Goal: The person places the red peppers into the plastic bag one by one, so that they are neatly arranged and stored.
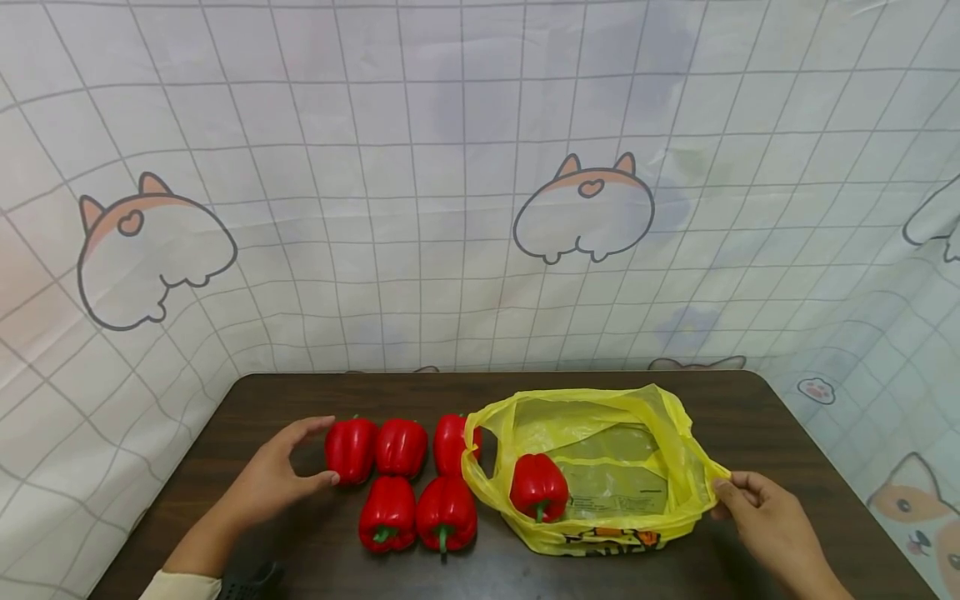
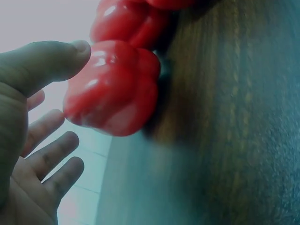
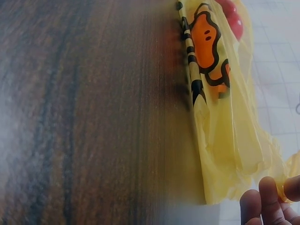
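Red peppers, five of them, lay on the dark table left of an open-mouthed yellow bag, which held one more pepper. An orange cartoon print marked its front; the black marks below were unreadable. The left hand spread around the leftmost pepper, gripping nothing, contact unclear; the right hand pinched the bag's right rim.

dark wood-grain table, gridded backdrop
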A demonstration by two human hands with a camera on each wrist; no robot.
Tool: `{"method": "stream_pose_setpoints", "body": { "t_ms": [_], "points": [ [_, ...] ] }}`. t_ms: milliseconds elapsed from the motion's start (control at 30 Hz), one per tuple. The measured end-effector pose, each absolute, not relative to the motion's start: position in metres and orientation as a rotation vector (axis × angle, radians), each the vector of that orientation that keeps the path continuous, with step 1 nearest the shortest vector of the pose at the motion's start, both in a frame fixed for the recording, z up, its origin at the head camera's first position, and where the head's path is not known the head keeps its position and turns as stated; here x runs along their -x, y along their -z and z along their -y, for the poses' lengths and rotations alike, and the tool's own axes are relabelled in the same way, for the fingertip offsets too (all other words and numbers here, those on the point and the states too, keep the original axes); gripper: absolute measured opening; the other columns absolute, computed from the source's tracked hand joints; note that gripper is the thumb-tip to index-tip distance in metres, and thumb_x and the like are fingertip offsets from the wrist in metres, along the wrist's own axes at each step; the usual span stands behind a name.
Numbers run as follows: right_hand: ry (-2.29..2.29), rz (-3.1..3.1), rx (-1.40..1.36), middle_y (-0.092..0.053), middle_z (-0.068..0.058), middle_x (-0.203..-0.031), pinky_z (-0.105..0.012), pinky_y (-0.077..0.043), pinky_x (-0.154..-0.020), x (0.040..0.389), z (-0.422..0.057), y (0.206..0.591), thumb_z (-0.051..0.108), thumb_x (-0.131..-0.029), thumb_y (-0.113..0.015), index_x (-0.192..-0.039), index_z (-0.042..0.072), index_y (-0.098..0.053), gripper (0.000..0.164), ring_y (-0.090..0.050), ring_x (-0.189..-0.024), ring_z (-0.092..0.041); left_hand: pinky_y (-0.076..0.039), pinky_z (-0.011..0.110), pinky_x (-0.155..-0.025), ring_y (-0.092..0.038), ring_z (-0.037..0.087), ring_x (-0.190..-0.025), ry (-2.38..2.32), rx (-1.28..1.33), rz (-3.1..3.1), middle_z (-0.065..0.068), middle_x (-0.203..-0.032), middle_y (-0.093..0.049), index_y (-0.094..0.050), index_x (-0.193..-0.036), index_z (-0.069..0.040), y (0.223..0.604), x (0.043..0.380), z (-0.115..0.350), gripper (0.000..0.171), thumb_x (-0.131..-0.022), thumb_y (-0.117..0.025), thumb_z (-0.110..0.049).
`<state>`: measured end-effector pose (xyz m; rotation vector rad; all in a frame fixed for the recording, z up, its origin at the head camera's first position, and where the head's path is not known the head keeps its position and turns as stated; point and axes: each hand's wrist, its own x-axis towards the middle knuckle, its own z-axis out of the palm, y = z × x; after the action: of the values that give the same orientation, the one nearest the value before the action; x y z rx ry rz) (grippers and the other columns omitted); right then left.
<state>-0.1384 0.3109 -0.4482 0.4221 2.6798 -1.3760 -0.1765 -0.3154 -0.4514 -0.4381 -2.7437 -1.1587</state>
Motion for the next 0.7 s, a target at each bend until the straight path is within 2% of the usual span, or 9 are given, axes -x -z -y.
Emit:
{"method": "stream_pose_setpoints", "body": {
  "t_ms": [133,333,500,700],
  "points": [
    [1.377,-2.676,-0.424,-0.071,-0.004,-0.090,-0.031,-0.048,-0.059,0.138,-0.311,0.449,0.049,-0.106,-0.050,-0.133,-0.005,-0.053,0.061,-0.057,-0.073,-0.022,-0.043,0.063,-0.104,-0.053,0.047,-0.127,1.166,0.435,2.772,0.019,-0.144,-0.054,-0.050,-0.147,-0.006,0.458,0.180,0.318,0.079,-0.081,-0.089,-0.025],
    [1.379,-2.672,-0.426,-0.071,-0.004,-0.090,-0.031,-0.048,-0.059,0.138,-0.312,0.450,0.049,-0.106,-0.050,-0.132,-0.005,-0.054,0.060,-0.056,-0.072,-0.022,-0.044,0.057,-0.105,-0.052,0.041,-0.130,1.152,0.463,2.776,0.016,-0.145,-0.054,-0.049,-0.147,-0.007,0.467,0.185,0.320,0.081,-0.080,-0.090,-0.025],
    [1.371,-2.673,-0.434,-0.071,-0.003,-0.090,-0.031,-0.047,-0.058,0.138,-0.312,0.451,0.049,-0.106,-0.050,-0.133,-0.005,-0.053,0.060,-0.056,-0.072,-0.021,-0.043,0.057,-0.106,-0.050,0.041,-0.133,1.181,0.467,2.783,0.017,-0.146,-0.052,-0.047,-0.148,-0.004,0.470,0.187,0.320,0.084,-0.079,-0.091,-0.024],
    [1.376,-2.671,-0.436,-0.071,-0.003,-0.089,-0.031,-0.048,-0.059,0.138,-0.312,0.451,0.050,-0.106,-0.050,-0.133,-0.004,-0.054,0.061,-0.056,-0.073,-0.021,-0.043,0.058,-0.106,-0.049,0.041,-0.133,1.196,0.462,2.799,0.018,-0.148,-0.050,-0.045,-0.151,-0.007,0.473,0.188,0.319,0.087,-0.079,-0.091,-0.024]
  ]
}}
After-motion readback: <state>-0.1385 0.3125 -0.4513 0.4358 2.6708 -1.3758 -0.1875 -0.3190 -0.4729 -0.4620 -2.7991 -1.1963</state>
